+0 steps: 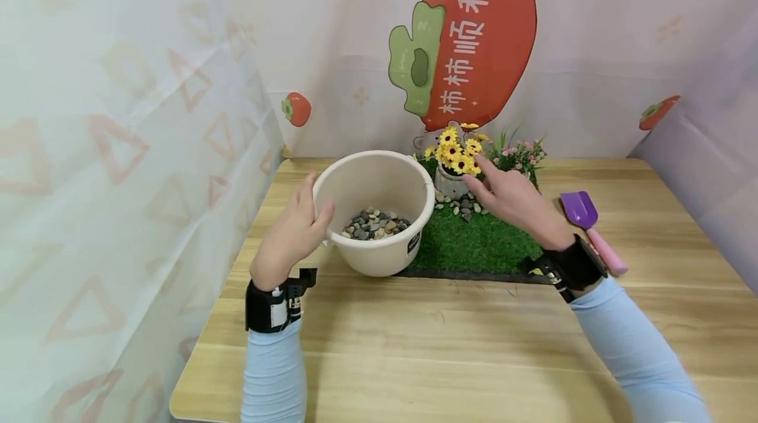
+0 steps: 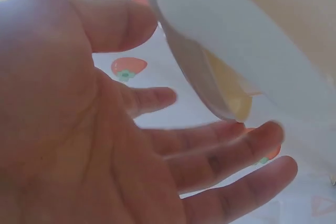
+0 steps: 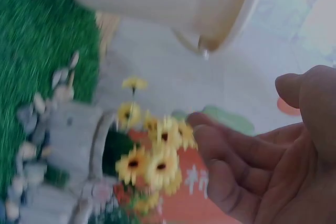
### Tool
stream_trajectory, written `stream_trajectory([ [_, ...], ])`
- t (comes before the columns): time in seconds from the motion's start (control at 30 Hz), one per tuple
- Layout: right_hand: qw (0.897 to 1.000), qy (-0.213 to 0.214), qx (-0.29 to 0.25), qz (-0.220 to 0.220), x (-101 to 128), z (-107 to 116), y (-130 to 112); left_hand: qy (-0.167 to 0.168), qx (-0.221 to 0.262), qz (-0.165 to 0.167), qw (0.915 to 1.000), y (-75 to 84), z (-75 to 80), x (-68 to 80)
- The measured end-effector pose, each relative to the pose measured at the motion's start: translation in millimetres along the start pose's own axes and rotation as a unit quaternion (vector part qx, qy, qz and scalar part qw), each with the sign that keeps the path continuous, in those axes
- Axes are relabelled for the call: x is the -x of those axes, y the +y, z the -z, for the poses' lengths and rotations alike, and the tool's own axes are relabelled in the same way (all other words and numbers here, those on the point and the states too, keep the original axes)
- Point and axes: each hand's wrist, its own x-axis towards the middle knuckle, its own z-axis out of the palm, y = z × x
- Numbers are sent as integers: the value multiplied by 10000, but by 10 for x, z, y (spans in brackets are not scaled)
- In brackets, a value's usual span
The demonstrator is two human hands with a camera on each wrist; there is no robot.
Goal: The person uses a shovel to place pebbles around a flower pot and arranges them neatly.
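A cream plastic bucket (image 1: 379, 258) stands upright on the table, with grey and tan pebbles (image 1: 374, 225) on its bottom. My left hand (image 1: 293, 232) is at the bucket's left rim, thumb spread from the fingers. In the left wrist view its fingers (image 2: 226, 166) extend loosely beside the bucket wall; whether they touch it I cannot tell. Over the turf hovers my right hand (image 1: 515, 202), holding nothing, its fingers loosely bent. Nearest to it are the yellow flowers (image 1: 456, 154) in a small grey pot (image 1: 448, 184), also blurred in the right wrist view.
Green artificial turf (image 1: 474, 245) lies right of the bucket, with stones (image 1: 464, 207) by the pot. Pink flowers (image 1: 526, 154) stand at its back right corner. A purple shovel with a pink handle (image 1: 604, 248) lies on the wooden table (image 1: 414, 350). Printed sheets hang behind and left.
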Motion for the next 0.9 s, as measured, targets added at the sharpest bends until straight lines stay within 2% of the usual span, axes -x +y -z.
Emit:
stream_trajectory([
  [0.17,9991,138,-245,330,-142,-115,-142,311,-92,251,9992,45,-45,43],
  [0.37,9960,10,-718,533,-289,-196,-292,882,-311,436,9947,40,-92,28],
  [0.57,9899,-203,-1315,482,-388,-330,-362,1342,-451,435,9890,-12,-142,-15],
  [0.77,9871,68,-1583,223,-471,-417,-407,1472,-157,638,9869,-70,-179,-91],
  [0.9,9844,162,-1754,-8,-573,-444,-439,1341,-113,759,9880,-129,-149,-126],
])
